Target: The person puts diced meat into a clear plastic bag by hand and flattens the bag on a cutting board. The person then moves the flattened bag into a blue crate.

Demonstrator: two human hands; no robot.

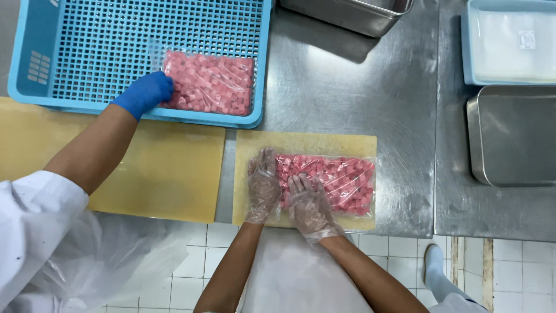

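1. Left hand point(262, 184), in a thin clear glove, lies flat with fingers spread on the near-left end of the clear bag of pink cubes point(333, 181). It presses down and grips nothing.
2. Right hand point(310, 207), gloved the same way, rests palm-down on the bag's near edge, just beside the left hand. Its fingers are open and point away from the person.
3. The bag lies flat on the small yellow cutting board point(301, 144). Its long axis runs left to right, and most of it extends to the right of both hands. The right hand is nearer the bag's middle.
4. A larger yellow board point(168, 168) sits to the left on the steel table point(347, 87).
5. Farther off, a co-worker's blue-gloved hand point(145, 93) touches a second bag of pink cubes point(209, 83) in the blue basket point(145, 23).
6. Metal trays point(512, 136) stand at far right.
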